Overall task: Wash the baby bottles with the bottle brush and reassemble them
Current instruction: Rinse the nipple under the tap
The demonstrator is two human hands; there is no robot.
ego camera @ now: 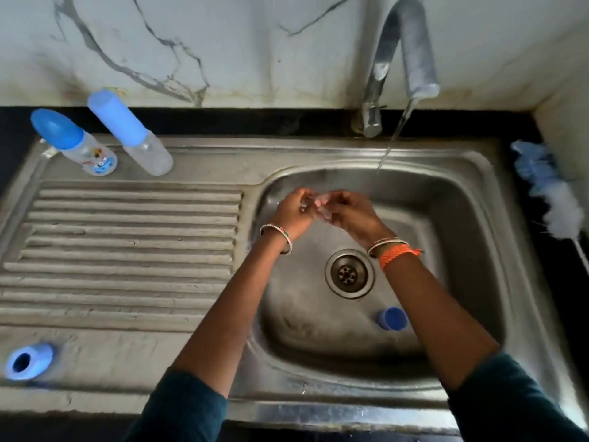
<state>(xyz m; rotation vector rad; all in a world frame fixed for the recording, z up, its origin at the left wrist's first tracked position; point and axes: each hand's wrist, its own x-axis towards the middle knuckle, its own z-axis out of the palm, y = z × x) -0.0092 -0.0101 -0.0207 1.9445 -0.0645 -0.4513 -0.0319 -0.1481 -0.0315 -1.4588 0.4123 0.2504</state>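
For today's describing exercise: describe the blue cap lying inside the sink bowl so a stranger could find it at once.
Start at the sink bowl and find the drain. Just toward the front right of it lies a small blue cap, tipped on its side. It is the only blue thing inside the bowl.

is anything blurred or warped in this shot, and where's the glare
Head view: both hands, left hand and right hand, are motion-smeared, so the small clear piece they pinch is unreadable; wide-angle bowing curves the sink rim; the corners darken; soft glare sits on the tap.

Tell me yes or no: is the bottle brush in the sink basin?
No, the bottle brush lies on the dark counter right of the sink, outside the basin.
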